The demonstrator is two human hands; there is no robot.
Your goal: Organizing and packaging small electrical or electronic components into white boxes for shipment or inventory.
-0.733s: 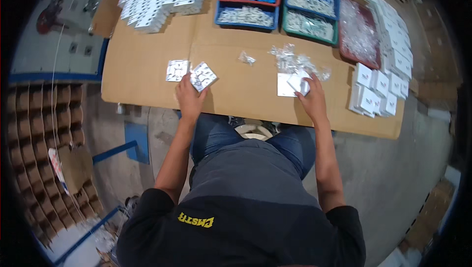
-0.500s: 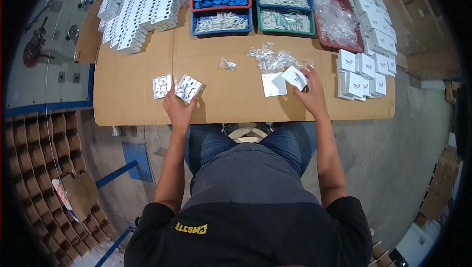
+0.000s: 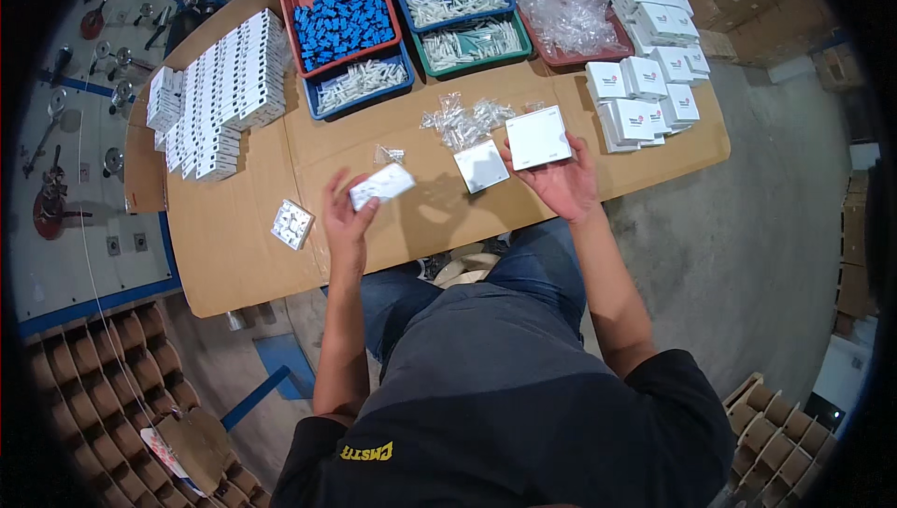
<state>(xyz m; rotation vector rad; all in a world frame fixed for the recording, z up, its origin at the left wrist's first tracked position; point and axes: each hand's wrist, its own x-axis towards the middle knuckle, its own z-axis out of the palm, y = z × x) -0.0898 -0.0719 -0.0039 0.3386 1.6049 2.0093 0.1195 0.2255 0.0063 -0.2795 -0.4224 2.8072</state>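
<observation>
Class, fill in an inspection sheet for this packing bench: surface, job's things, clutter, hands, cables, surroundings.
Surface: cardboard-covered table.
Job's things: white module in the left hand; white square plate in the right hand; second plate and another module lying on the cardboard.
Clutter: small clear bags; trays of blue parts; stacked white boxes.
Hands: both holding.
Cables: nothing seen.
Surroundings: concrete floor, cardboard dividers.

Beyond the fingers, a cardboard-covered table (image 3: 234, 246) stands on a grey concrete floor (image 3: 766, 228). Left of them runs a blue-edged panel (image 3: 65, 228) hung with tools; cardboard dividers (image 3: 103, 386) sit below it.
</observation>
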